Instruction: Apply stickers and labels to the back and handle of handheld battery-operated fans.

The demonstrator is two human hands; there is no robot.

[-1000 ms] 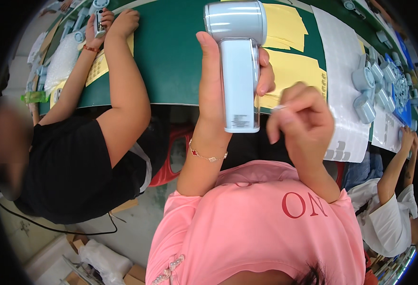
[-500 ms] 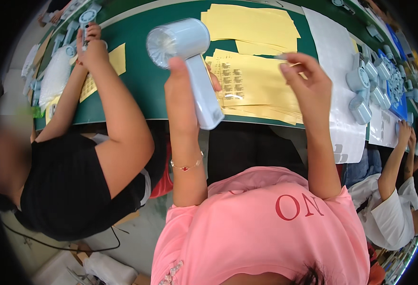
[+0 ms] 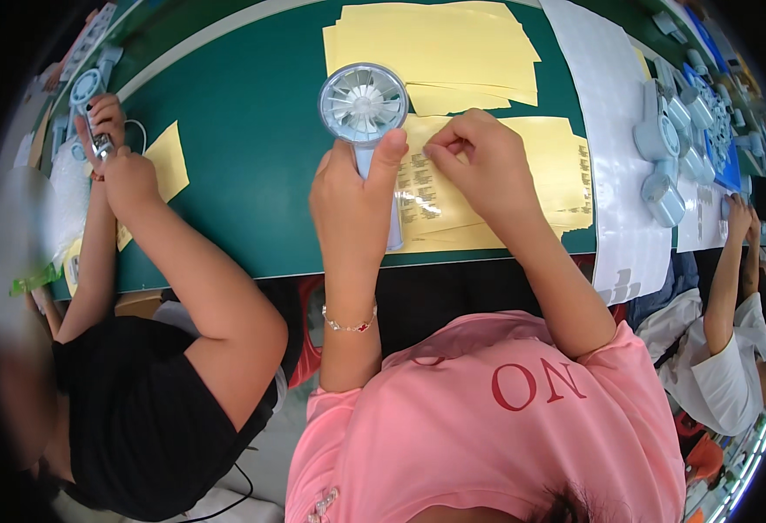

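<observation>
My left hand (image 3: 348,205) is wrapped around the handle of a light blue handheld fan (image 3: 364,103). Its round grille faces up, with pale blades behind it. Part of the handle shows below my fingers. Just right of the fan, my right hand (image 3: 485,166) is bent with thumb and forefinger pinched over a yellow label sheet (image 3: 535,144). Whatever lies between those fingertips is too small to make out. Rows of small dark-printed labels show on the sheet beside the fan handle.
More yellow sheets (image 3: 435,48) lie farther back on the green table (image 3: 244,148). To the right, several light blue fans (image 3: 657,139) rest on a white sheet (image 3: 614,235) near a blue tray (image 3: 727,161). At left, a person in black (image 3: 139,410) handles another fan (image 3: 87,87).
The fan has turned from sideways to grille-up and moved slightly lower. My right hand has come left and down from above the sheets to the labels beside the fan.
</observation>
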